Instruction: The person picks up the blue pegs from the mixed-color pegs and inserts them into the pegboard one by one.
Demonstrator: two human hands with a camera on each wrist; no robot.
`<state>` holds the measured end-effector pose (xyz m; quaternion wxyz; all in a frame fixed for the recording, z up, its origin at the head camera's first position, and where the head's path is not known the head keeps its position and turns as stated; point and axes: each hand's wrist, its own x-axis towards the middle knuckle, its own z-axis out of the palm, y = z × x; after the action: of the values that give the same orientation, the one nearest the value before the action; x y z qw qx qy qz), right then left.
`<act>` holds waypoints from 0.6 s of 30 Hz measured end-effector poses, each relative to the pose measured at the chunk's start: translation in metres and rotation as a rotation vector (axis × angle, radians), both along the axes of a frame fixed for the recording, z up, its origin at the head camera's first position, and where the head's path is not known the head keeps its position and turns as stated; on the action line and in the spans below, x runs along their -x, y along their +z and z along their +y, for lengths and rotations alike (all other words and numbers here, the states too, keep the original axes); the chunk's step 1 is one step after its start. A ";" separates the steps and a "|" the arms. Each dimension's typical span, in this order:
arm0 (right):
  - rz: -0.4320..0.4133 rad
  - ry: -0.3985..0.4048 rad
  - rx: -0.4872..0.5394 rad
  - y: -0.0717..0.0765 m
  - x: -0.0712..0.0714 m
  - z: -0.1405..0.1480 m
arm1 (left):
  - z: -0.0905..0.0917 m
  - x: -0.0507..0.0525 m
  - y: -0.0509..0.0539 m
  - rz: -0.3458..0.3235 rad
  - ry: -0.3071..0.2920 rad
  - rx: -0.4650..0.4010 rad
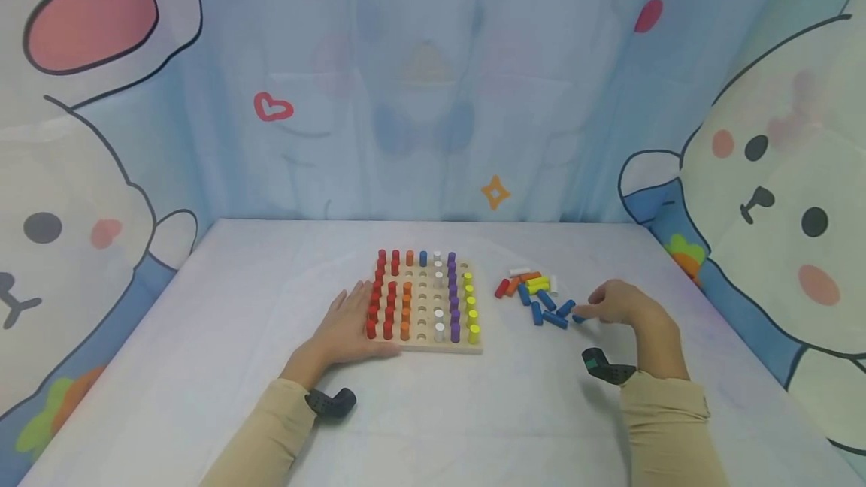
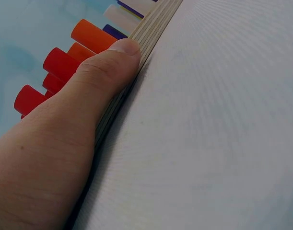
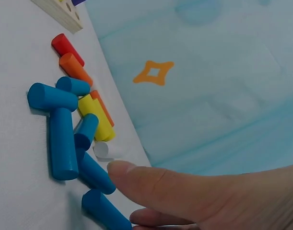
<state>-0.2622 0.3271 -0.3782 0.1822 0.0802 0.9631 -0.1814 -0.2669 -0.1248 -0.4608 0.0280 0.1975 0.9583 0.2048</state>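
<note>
Six loose blue pegs (image 1: 537,313) lie on the white surface (image 1: 433,412), near two yellow pegs (image 1: 539,288), two orange pegs (image 1: 513,287), two white pegs (image 1: 519,271) and a red peg (image 1: 501,288), all right of a wooden pegboard (image 1: 467,348). The right hand (image 1: 612,303) bends its fingers down to the rightmost blue peg (image 3: 102,208), fingertips at one end; whether it grips the peg, I cannot tell. The left hand (image 1: 348,329) lies extended against the pegboard, fingers along its left side and thumb on the front edge. Standing pegs (image 1: 455,334) of red, orange, white, purple and yellow form columns on the pegboard, with one upright blue peg (image 1: 423,258) at the far end of its own column
</note>
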 end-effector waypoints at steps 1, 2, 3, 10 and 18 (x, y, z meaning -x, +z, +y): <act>-0.008 0.000 -0.003 -0.001 0.001 0.000 | 0.000 0.000 0.000 -0.001 0.001 -0.001; -0.015 0.001 -0.006 -0.002 0.002 0.001 | 0.000 0.000 0.000 -0.003 0.002 -0.002; -0.023 0.002 -0.008 -0.003 0.003 0.002 | 0.000 0.000 0.000 -0.004 0.002 -0.002; -0.041 0.008 -0.021 -0.008 0.005 0.001 | 0.000 0.000 -0.002 -0.001 0.003 -0.002; -0.026 0.002 -0.037 -0.012 0.006 -0.002 | 0.000 0.001 -0.003 0.011 0.003 -0.002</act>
<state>-0.2684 0.3248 -0.3901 0.1931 0.0851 0.9639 -0.1623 -0.2679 -0.1249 -0.4637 0.0222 0.1974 0.9584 0.2050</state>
